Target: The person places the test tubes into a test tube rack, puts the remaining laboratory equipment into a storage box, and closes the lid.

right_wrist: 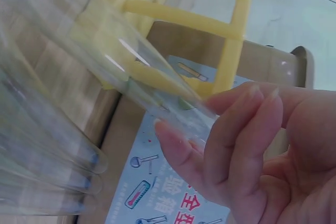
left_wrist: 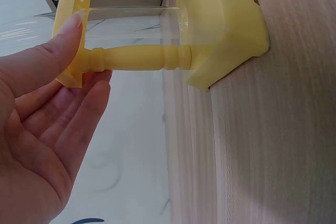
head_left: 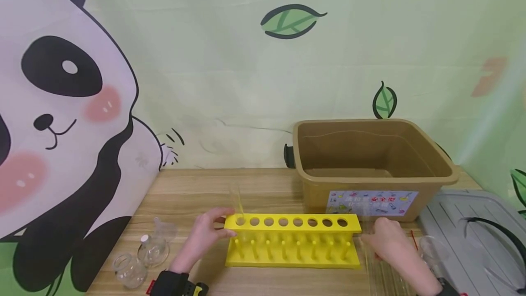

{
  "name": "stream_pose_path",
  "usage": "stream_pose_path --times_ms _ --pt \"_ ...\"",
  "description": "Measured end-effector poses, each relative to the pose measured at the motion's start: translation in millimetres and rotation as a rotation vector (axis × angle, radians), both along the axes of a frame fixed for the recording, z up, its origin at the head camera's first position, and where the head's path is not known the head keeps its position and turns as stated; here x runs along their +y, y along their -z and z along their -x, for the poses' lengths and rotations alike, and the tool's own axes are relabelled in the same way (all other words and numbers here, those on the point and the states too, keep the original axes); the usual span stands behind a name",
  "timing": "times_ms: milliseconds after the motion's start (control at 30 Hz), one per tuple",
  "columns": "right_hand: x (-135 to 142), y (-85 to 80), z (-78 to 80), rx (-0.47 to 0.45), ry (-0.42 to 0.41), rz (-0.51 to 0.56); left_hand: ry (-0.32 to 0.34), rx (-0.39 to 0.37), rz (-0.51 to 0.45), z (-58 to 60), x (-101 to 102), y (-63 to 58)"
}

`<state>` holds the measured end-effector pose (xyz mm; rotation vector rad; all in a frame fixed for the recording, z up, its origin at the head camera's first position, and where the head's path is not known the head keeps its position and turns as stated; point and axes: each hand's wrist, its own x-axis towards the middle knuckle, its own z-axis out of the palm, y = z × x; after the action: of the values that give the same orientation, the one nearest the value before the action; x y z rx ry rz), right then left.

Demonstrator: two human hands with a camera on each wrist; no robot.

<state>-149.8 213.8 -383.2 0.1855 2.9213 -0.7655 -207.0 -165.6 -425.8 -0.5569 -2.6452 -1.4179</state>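
A yellow test tube rack (head_left: 287, 231) stands upright on the wooden table. At its left end my left hand (head_left: 205, 234) grips the upper plate between thumb and fingers, as the left wrist view also shows. One clear glass test tube (left_wrist: 131, 24) stands in the leftmost hole, its upper part rising above the rack. Just right of the rack, my right hand (head_left: 388, 241) pinches another clear test tube (right_wrist: 136, 61) near one end with thumb and fingertips. Several more glass tubes (right_wrist: 52, 156) lie together beneath and beside that hand.
Behind the right hand stands a brown plastic bin (head_left: 374, 180) with a printed label. A grey lid (head_left: 464, 236) lies at the right, with clear tubing on it. On the left are a small glass jar (head_left: 129, 271), a white-capped glass bottle (head_left: 154, 252) and a clear funnel (head_left: 165, 229).
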Motion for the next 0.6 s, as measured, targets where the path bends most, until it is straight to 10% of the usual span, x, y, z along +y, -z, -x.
stream_pose_path --times_ms 600 --pt "-3 -13.4 -10.0 0.117 0.013 0.034 0.002 -0.002 0.008 -0.7 0 -1.7"
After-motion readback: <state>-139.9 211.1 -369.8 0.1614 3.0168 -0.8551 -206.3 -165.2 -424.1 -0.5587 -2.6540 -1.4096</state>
